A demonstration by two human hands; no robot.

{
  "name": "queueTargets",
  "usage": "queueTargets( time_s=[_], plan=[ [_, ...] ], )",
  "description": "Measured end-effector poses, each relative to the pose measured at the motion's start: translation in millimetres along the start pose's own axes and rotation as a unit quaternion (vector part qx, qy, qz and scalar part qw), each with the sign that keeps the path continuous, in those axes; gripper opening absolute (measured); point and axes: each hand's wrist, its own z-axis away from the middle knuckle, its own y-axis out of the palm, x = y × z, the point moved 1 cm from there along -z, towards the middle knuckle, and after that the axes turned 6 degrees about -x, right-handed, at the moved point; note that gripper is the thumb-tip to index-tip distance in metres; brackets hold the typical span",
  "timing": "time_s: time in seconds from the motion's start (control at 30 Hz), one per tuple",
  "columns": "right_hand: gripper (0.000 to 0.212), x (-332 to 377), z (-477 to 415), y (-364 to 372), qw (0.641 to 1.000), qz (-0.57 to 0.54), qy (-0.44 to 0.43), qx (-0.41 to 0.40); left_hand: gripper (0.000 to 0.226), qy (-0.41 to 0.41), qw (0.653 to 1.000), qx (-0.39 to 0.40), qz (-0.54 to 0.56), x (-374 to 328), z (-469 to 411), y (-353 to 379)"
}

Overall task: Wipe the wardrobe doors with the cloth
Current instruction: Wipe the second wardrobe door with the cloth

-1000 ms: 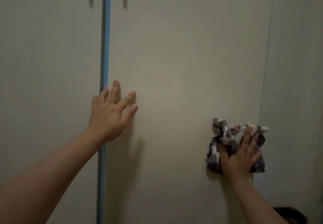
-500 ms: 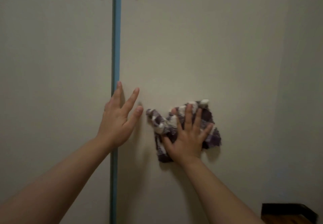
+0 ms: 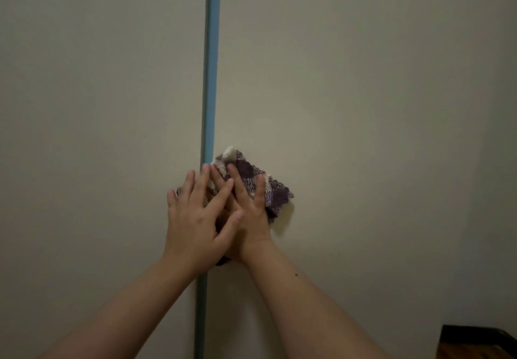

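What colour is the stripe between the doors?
Light blue stripe, seen in the head view.

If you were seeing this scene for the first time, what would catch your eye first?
The purple-and-white checked cloth stands out, pressed flat on the right cream wardrobe door by the right hand. The left hand overlaps it, fingers spread, across the vertical blue strip between the doors. A dark wooden corner sits at bottom right.
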Motion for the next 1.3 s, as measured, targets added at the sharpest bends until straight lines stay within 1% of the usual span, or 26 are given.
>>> queueTargets(
  time_s=[0.1, 0.17, 0.23, 0.33, 0.5, 0.63, 0.7, 0.77, 0.93, 1.13, 1.2, 1.3],
  plan=[
    [0.076, 6, 33, 7, 1.0, -0.014, -0.015, 0.02, 0.063, 0.008, 1.0, 0.016, -0.025, -6, 16, 7],
    [0.078, 5, 48, 8, 0.999, -0.021, -0.032, 0.025, 0.062, -0.003, 0.999, 0.018, -0.028, -11, 26, 11],
    [0.077, -1, 54, 7, 0.999, -0.019, -0.047, 0.019, 0.068, -0.031, 0.999, 0.02, -0.008, -16, 30, 15],
    [0.07, -15, 65, 7, 0.998, -0.044, -0.05, -0.005, 0.077, -0.082, 0.996, 0.015, 0.026, -23, 30, 20],
    [0.072, -63, 103, 11, 0.997, -0.008, -0.062, -0.044, 0.083, -0.123, 0.992, 0.007, 0.04, -28, 28, 25],
    [0.076, -119, 136, 5, 0.997, 0.024, -0.038, -0.068, 0.074, -0.133, 0.99, 0.008, 0.043, -36, 31, 39],
    [0.078, -145, 145, 2, 0.996, 0.037, -0.021, -0.075, 0.069, -0.143, 0.989, 0.0, 0.038, -41, 32, 45],
    [0.08, -170, 150, -3, 0.996, 0.041, 0.003, -0.078, 0.07, -0.163, 0.986, 0.003, 0.015, -45, 31, 50],
    [0.069, -216, 162, -13, 0.993, 0.033, 0.095, -0.059, 0.074, -0.177, 0.984, 0.006, -0.017, -46, 30, 55],
    [0.069, -218, 210, -6, 0.968, -0.013, 0.246, -0.05, 0.07, -0.167, 0.986, 0.006, -0.026, -40, 31, 55],
    [0.071, -213, 238, 0, 0.959, -0.027, 0.28, -0.029, 0.07, -0.158, 0.987, 0.007, -0.03, -39, 30, 52],
    [0.072, -205, 269, 10, 0.951, -0.036, 0.306, -0.004, 0.07, -0.149, 0.988, 0.009, -0.029, -38, 29, 48]
  ],
)
